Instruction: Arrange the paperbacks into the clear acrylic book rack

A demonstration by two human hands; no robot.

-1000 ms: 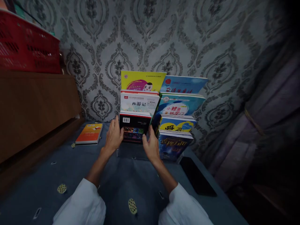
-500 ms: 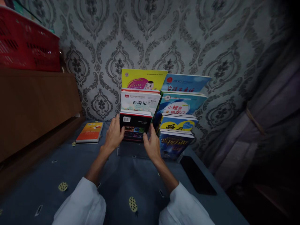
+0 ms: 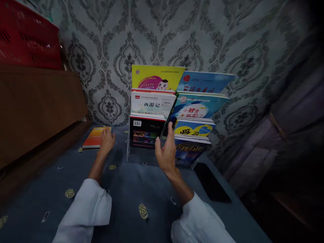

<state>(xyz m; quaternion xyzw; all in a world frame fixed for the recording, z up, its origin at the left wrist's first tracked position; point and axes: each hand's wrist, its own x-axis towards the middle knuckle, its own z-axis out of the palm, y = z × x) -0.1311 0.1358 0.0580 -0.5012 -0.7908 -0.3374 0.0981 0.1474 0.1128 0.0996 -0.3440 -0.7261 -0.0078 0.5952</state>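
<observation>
Two columns of books stand in a clear rack (image 3: 128,153) against the wall. At the front left of it is a black book (image 3: 145,135), with a white book (image 3: 152,103) and a yellow book (image 3: 155,76) behind. My right hand (image 3: 167,152), fingers apart, is in front of the gap between the columns, near the black book's right edge and a dark blue book (image 3: 188,153). My left hand (image 3: 107,140) is over the right side of an orange book (image 3: 93,136) lying flat; its fingers are spread, and whether they touch the cover is unclear.
A black flat object (image 3: 212,182) lies right of the rack on the dark patterned cloth (image 3: 126,209). At the left stands a brown cabinet (image 3: 37,111) with a red basket (image 3: 30,37) on top. A tied curtain (image 3: 286,135) hangs at the right.
My left hand has left the black book's left side and moved left to the orange book. My right hand has come slightly away from the black book. The view has shifted a little.
</observation>
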